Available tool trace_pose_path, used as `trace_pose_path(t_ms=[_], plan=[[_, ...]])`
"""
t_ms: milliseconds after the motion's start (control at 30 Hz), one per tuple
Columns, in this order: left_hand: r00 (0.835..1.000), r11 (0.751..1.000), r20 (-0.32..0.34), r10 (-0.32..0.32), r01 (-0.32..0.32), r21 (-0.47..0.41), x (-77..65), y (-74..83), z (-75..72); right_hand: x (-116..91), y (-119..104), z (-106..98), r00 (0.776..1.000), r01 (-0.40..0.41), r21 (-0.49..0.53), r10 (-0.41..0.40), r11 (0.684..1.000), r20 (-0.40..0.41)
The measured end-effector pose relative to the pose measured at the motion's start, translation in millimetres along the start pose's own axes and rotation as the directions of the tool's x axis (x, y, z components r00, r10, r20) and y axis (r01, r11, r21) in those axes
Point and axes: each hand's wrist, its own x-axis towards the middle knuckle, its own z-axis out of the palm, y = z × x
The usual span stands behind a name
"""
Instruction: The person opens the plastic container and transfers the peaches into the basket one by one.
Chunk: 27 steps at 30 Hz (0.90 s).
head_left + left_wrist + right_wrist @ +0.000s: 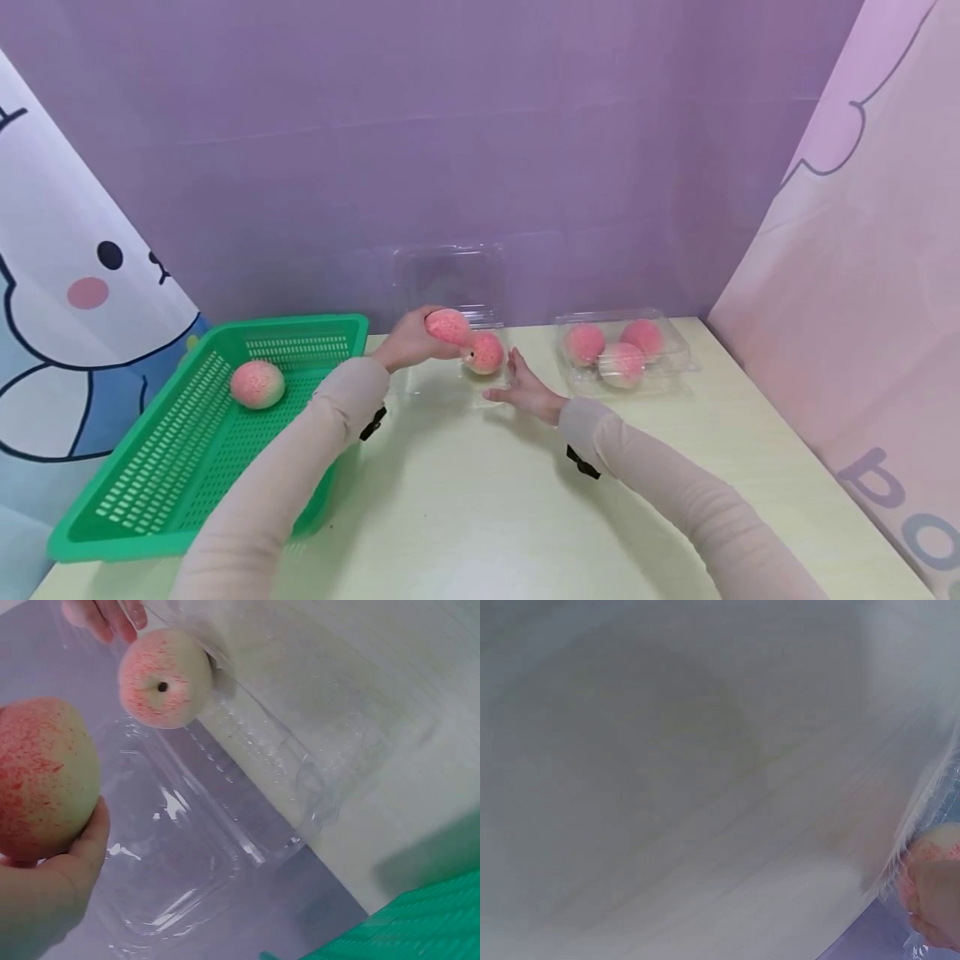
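In the head view my left hand grips a pink peach above an open clear plastic clamshell box. A second peach sits in that box at its right side; the left wrist view shows a small dark hole in this peach. My right hand is beside the box's right edge, thumb and fingers spread around the seated peach; whether it touches the box cannot be told. The clamshell's lid stands raised against the purple backdrop.
At left, a green plastic basket holds one peach. Another clear clamshell box at right contains three peaches, one of them a paler peach in front. A purple cloth rises behind the table.
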Motion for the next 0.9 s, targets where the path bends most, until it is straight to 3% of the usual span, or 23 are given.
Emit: trace_pose_path(t_ms=[267,533,900], plan=[[0.996,0.996,-0.025,-0.086,0.086,0.033,-23.5,10.9,-9.5,1.4,1.6,-0.3,1.000,-0.013,-0.010,0.013,1.000,-0.002],[0.997,0.994,-0.047,-0.063,0.067,0.083,-42.5,7.4,-26.4,1.0,0.2,-0.8,1.000,-0.018,-0.014,0.018,1.000,-0.005],[0.999,0.999,-0.037,-0.038,0.038,0.023,-62.5,-16.3,-76.4,-0.6,-2.4,0.5,1.000,-0.013,-0.009,0.013,1.000,-0.008]])
